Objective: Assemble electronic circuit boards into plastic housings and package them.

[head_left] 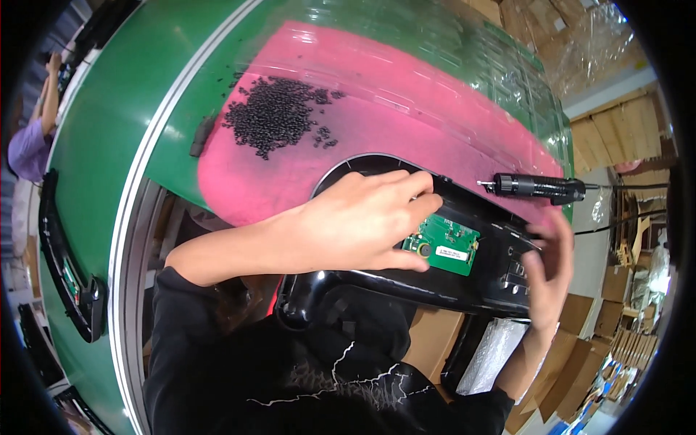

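A glossy black plastic housing (362,285), long and curved, lies in front of me at the edge of the pink mat. Inside it sits a green circuit board (462,239) with a white label and a small round part. My left hand (373,217) reaches over the housing, its bent fingers and thumb closed about the board's left end; the fingertips are partly hidden. At the housing's right end is my right hand (551,272), blurred by motion, thumb and fingers apart, with nothing visible in it. Just beyond that hand, a black electric screwdriver (536,187) lies on the mat.
A heap of small black screws (272,112) is spread on the pink mat (239,185). Clear plastic sheeting (435,58) covers the far side. Another black housing (69,268) lies on the green surface at left, where a person (32,148) works. Cardboard boxes (616,138) stand right.
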Tool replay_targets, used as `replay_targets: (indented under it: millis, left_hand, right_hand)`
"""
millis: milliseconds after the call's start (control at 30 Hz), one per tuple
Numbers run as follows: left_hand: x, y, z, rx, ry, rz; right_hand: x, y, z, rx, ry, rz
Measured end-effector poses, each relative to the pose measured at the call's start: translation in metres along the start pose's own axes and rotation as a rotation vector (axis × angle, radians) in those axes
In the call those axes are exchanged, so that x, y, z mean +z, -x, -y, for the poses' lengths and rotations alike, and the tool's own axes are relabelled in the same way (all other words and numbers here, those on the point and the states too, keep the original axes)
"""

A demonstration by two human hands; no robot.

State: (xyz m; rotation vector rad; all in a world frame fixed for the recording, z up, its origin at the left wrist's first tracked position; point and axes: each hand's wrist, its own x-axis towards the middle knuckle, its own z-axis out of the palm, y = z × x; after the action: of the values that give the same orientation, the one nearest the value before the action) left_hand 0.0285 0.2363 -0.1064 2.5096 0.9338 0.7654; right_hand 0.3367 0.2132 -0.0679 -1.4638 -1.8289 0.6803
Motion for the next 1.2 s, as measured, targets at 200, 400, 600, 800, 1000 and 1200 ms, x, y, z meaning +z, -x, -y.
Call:
replay_targets:
  millis: [200,400,600,800,1000,1200]
  left_hand:
    - [-0.044,0.011,0.037,-0.299,-0.396,-0.364]
    - [-0.044,0.044,0.068,-0.493,-0.511,-0.252]
    - [-0.04,0.034,0.094,-0.513,-0.385,-0.286]
    - [-0.044,0.023,0.093,-0.509,-0.373,-0.338]
    - [-0.035,-0.024,0.032,-0.048,0.505,-0.274]
    - [-0.029,-0.032,0.01,-0.038,0.76,-0.225]
  right_hand:
    - [-0.093,-0.049,-0.116,0.281,-0.799,-0.515]
    - [-0.041,-0.111,-0.061,0.409,-0.91,-0.232]
    - [0.051,-0.138,-0.011,-0.049,-0.96,-0.377]
    - [0.044,-0.123,0.021,-0.171,-1.239,-0.35]
    - [0.048,-0.08,0.059,-0.319,-1.592,-0.001]
    - [0.055,-0.061,0.077,-0.416,-1.589,0.036]
